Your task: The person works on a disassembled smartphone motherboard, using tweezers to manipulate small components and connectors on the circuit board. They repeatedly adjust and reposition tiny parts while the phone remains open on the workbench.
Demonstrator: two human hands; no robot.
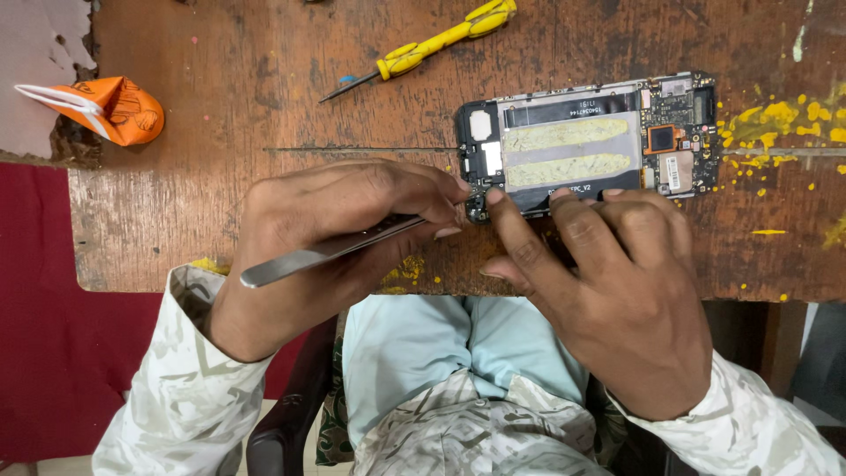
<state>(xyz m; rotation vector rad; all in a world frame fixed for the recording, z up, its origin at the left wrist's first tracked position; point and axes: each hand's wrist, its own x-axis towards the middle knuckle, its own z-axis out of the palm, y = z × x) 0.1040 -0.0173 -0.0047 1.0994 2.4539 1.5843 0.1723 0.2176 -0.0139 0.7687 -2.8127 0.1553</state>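
Note:
An opened phone (586, 141) lies on the worn wooden table (220, 203), its circuit board and yellowish adhesive strips exposed. My left hand (326, 247) grips metal tweezers (326, 251), their tips at the phone's lower left corner. My right hand (608, 291) rests on the phone's near edge, with the index fingertip pressing beside the tweezer tips and other fingers on the frame.
A yellow-handled screwdriver (432, 40) lies at the back of the table. An orange folded packet (110, 106) sits at the left edge. Yellow paint specks mark the wood at the right. A red surface lies below left.

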